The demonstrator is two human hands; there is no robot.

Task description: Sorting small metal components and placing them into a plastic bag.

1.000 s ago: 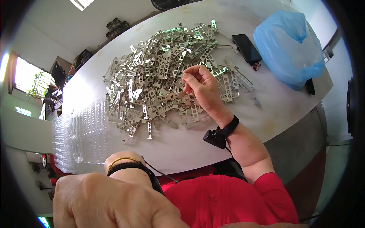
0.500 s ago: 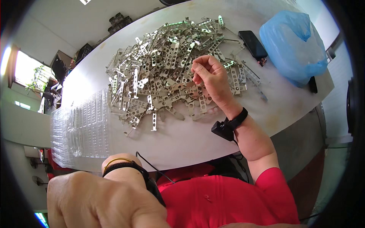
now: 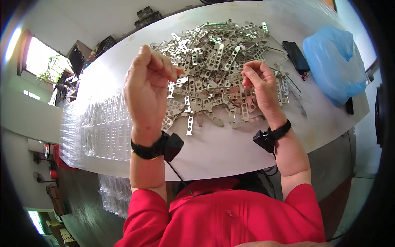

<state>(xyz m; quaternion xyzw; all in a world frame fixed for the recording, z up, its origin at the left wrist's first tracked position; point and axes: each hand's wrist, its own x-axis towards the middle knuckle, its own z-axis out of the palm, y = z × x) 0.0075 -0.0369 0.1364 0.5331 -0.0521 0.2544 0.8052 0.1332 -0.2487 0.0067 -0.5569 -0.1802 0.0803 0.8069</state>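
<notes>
A broad heap of thin silvery metal strips with round holes (image 3: 214, 61) covers the middle of the white table. My left hand (image 3: 148, 88) is raised over the heap's left edge. Its palm shows bare, its fingers half bent and loosely apart. Above the heap's right side is my right hand (image 3: 263, 84), its thumb against the curled fingers and no part visible between them. Each wrist wears a black strap with a small black box, the left one (image 3: 152, 147) and the right one (image 3: 273, 138).
Clear plastic trays (image 3: 105, 127) lie at the table's left end, and more clear plastic (image 3: 114, 195) sits below the edge. To the right are a black phone (image 3: 296, 55) and a blue plastic bag (image 3: 335, 66). A thin cable (image 3: 177, 175) runs from my left wrist box.
My left hand has swung from close in front of the camera out over the heap. The right hand keeps its pinch above the strips. The whole view has shifted somewhat.
</notes>
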